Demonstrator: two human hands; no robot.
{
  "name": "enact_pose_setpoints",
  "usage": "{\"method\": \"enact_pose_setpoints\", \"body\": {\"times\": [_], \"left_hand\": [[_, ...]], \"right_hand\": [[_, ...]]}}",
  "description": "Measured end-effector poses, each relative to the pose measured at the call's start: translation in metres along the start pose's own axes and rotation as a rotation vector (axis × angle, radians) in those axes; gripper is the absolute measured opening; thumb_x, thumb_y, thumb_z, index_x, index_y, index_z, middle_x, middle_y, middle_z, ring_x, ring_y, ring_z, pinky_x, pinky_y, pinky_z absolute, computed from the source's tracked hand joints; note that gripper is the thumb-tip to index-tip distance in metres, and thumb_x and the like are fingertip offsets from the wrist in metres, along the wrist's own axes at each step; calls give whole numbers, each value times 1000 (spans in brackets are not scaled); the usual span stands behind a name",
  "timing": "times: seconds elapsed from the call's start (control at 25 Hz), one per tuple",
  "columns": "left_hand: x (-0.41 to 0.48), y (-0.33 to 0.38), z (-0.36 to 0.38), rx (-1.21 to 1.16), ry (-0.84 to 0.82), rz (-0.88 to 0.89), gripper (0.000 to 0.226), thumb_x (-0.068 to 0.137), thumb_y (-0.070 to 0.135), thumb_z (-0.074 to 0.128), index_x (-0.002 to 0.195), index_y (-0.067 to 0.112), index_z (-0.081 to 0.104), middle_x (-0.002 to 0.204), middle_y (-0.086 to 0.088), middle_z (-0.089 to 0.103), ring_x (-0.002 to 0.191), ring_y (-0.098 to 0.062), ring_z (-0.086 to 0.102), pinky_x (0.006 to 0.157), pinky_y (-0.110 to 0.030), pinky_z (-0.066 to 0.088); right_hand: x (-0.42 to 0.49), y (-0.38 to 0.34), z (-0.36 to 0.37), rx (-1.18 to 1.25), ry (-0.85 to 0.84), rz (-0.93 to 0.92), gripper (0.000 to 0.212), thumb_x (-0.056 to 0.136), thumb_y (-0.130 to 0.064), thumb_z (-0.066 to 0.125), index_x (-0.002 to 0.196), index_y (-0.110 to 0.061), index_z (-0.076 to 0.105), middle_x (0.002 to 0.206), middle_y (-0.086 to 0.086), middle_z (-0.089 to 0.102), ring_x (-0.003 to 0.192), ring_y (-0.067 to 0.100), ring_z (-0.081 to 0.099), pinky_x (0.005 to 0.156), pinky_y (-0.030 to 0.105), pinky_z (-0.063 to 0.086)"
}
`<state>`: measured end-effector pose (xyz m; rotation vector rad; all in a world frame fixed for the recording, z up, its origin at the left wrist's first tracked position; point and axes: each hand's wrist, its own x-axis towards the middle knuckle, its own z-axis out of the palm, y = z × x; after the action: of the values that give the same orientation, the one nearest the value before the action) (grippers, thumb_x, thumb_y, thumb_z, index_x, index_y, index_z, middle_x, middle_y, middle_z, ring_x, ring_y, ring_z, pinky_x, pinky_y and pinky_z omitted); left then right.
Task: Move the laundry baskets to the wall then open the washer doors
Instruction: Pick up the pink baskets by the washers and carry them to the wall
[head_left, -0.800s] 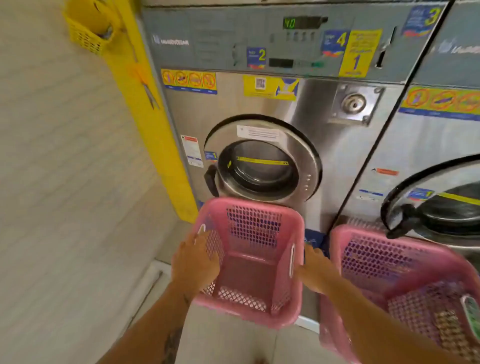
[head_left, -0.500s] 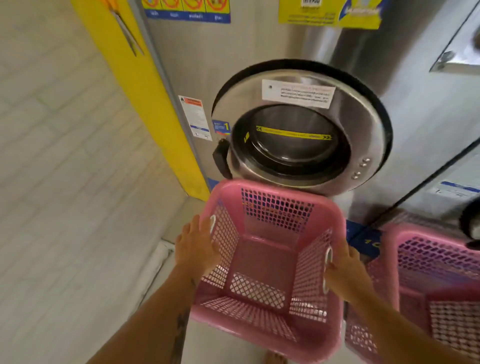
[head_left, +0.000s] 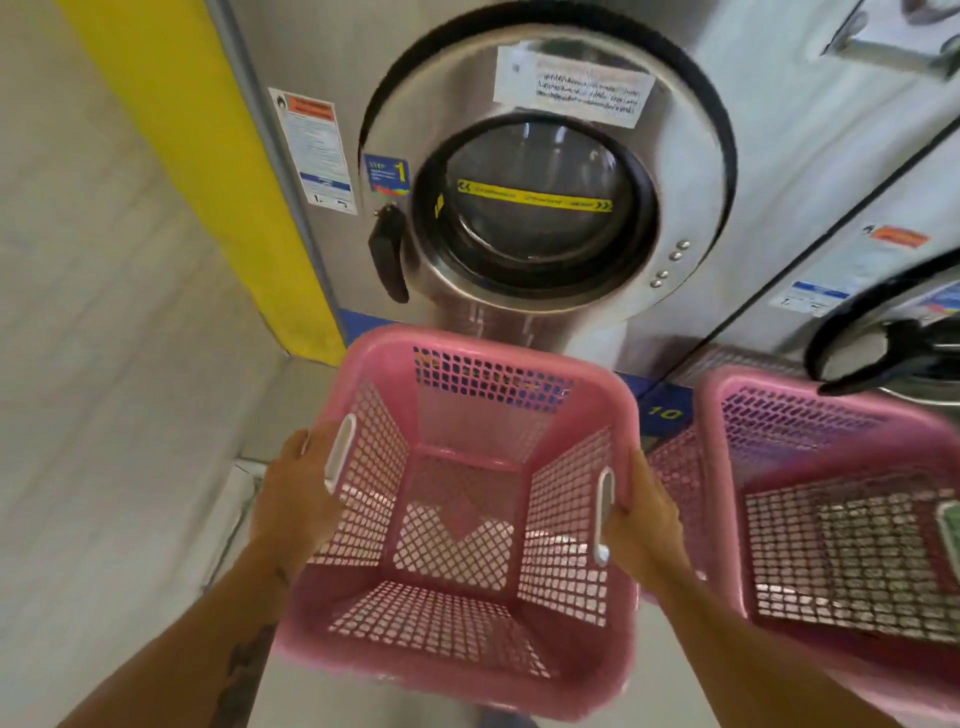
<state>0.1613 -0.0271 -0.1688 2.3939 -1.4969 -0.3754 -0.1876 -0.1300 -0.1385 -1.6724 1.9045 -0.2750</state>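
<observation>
An empty pink laundry basket (head_left: 467, 364) with white handles sits low in front of the left washer. My left hand (head_left: 296, 499) grips its left rim at the handle, and my right hand (head_left: 641, 525) grips its right rim at the other handle. Above it the left washer's round steel door (head_left: 545, 208) is closed, with a black latch handle (head_left: 387, 260) on its left side. A second pink basket (head_left: 831, 395) stands to the right, below the right washer's door (head_left: 893, 353), of which only the left edge shows.
A pale tiled wall (head_left: 104, 364) runs along the left, with a yellow panel (head_left: 208, 156) between it and the washer. A raised floor ledge (head_left: 249, 467) lies at the wall's foot. Something green and white (head_left: 948, 535) lies in the right basket.
The view has moved closer and lower toward the left washer. Both hands have settled onto the basket's white handles, and the basket looks larger and nearer.
</observation>
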Motion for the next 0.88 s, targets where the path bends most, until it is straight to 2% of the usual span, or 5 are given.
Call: {"method": "enact_pose_setpoints", "body": {"times": [0.16,0.32,0.6,0.76,0.88], "left_hand": [[-77,-38,-23,-103,-22,-104,52,86,16,58,131,40,51,95,-3,61,80,-30,64,67,-38,55],[-142,-79,-21,-150,-71,-167,74,79,2,57,138,43,44,100,6,56,77,-16,58,66,-26,50],[-194,-139,30,-284,-170,-366,54,72,-2,55,121,21,59,101,1,57,86,-19,62,66,-33,57],[-221,-155,67,-273,-244,-411,69,72,-1,56,133,31,53,102,7,58,75,-7,58,50,-7,39],[-235,-161,80,-307,-330,-416,71,75,1,55,136,37,45,108,9,62,81,-7,65,55,-17,54]], "right_hand": [[-71,0,14,-13,-17,5,69,78,-7,50,138,-35,30,110,12,63,96,38,63,71,39,46],[-125,11,57,9,-120,77,77,73,-1,54,143,-21,30,124,12,61,92,30,63,66,33,47],[-160,61,143,52,-285,207,44,79,-13,59,118,-21,39,85,-8,60,68,9,57,47,22,39],[-171,91,172,67,-318,237,52,75,-12,59,120,-24,38,94,-3,62,70,9,54,48,22,37],[-176,105,178,59,-380,215,67,73,-10,65,129,-23,30,102,-7,60,78,12,59,53,25,46]]}}
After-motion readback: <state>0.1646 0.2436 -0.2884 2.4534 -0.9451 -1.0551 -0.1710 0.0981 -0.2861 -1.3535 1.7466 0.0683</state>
